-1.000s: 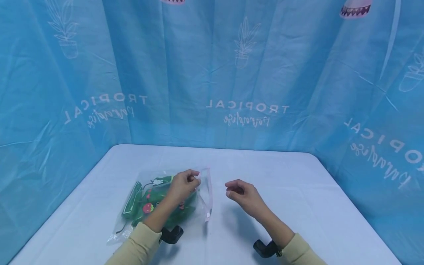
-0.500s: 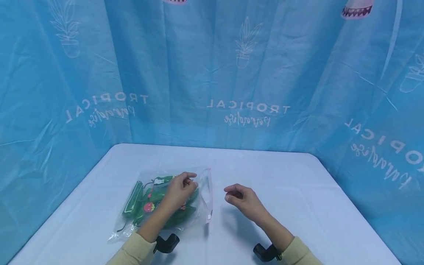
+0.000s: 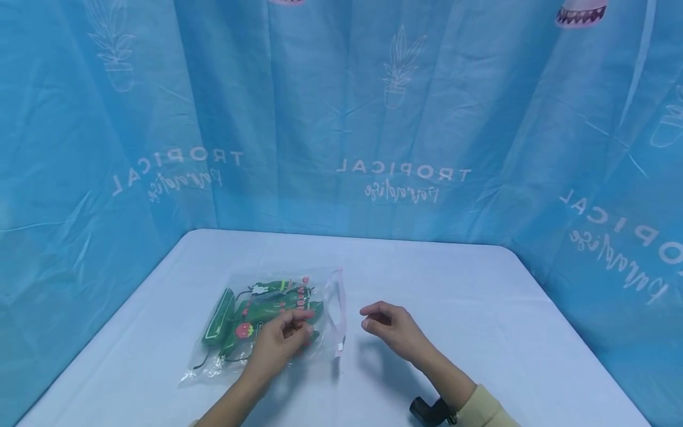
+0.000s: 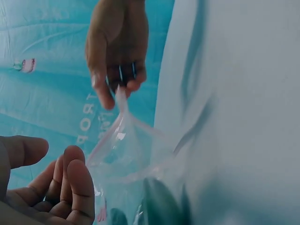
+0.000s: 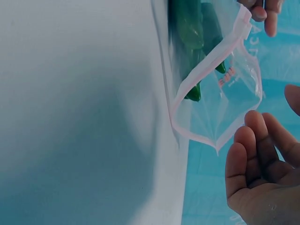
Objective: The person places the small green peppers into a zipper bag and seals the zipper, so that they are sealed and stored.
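Observation:
A clear zip bag (image 3: 343, 305) with a pink-edged mouth lies left of centre in the head view. Inside it are several long, glossy green peppers (image 3: 219, 320), some with thin dark stems. Red fruit prints mark the plastic. My left hand (image 3: 280, 341) hovers over the bag's front right part, fingers loosely bent and holding nothing. Right of the mouth, my right hand (image 3: 395, 329) hangs above the table with relaxed, bent fingers. The right wrist view shows the mouth gaping, a small white slider (image 5: 247, 30) at one end, and the right fingertips (image 5: 253, 119) near the rim.
A white-covered table (image 3: 453, 284) holds the bag. Blue printed curtains (image 3: 299, 118) stand behind it and at both sides. A black wrist camera mount (image 3: 429, 410) sits on the right wrist, by a beige sleeve (image 3: 482, 409).
My left hand has drawn back from beside the bag's mouth, toward the near side and slightly left, uncovering more print and peppers. My right hand has lowered slightly. The bag stays in place.

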Motion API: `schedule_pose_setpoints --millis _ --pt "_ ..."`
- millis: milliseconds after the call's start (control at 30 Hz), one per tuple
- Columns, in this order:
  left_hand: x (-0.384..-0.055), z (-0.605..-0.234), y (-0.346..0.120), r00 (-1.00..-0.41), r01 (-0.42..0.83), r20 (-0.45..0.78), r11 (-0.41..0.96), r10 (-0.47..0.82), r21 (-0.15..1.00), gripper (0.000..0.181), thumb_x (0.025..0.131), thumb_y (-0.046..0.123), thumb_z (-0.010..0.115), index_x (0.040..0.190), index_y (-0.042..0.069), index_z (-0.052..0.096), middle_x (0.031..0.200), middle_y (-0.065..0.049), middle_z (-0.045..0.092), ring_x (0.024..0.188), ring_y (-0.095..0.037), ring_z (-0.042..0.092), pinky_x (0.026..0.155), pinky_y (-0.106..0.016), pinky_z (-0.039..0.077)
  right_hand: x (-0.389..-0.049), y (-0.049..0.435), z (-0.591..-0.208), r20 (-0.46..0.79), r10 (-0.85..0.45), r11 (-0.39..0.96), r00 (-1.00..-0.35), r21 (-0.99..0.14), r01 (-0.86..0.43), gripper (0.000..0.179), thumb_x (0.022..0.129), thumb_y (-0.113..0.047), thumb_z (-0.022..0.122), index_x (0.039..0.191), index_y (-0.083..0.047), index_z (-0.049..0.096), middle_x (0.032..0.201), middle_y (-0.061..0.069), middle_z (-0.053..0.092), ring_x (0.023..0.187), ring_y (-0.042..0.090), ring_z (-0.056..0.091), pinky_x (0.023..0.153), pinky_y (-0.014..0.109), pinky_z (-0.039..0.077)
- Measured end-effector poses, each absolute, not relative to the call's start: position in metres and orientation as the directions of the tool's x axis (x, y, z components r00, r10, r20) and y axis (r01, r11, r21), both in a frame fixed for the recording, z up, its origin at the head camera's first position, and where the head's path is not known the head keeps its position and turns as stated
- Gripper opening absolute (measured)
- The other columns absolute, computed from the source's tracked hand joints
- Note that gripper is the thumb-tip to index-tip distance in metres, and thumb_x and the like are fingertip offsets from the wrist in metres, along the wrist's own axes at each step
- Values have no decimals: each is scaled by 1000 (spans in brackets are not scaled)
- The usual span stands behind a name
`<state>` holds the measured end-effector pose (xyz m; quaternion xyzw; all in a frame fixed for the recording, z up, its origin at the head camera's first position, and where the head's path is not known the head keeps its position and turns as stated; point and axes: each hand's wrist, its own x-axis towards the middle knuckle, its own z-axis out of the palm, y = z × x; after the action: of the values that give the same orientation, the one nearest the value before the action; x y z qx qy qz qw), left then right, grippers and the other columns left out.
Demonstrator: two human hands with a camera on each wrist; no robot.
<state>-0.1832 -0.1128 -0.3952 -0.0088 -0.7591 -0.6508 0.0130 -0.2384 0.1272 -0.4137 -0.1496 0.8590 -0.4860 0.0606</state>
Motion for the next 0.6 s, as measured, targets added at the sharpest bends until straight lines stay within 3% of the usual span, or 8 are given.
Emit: schedule_pose_setpoints --millis 267,600 --pt "-162 -406 -107 -997 -12 -16 43 77 999 34 88 14 63 117 -4 57 98 -14 63 75 -14 64 62 -30 56 -232 123 -413 -8 -373 496 -928 -847 -192 36 88 -39 63 107 -9 67 102 1 69 89 11 61 75 29 51" --pt "-144 -428 -101 -957 -103 -90 -30 276 994 40 92 19 57 119 -11 53 104 -12 67 87 -16 67 75 -33 57 -226 114 -416 -59 -454 486 -889 -853 -191 28 90 -34 61 97 -7 69 84 4 68 80 13 61 72 29 49"
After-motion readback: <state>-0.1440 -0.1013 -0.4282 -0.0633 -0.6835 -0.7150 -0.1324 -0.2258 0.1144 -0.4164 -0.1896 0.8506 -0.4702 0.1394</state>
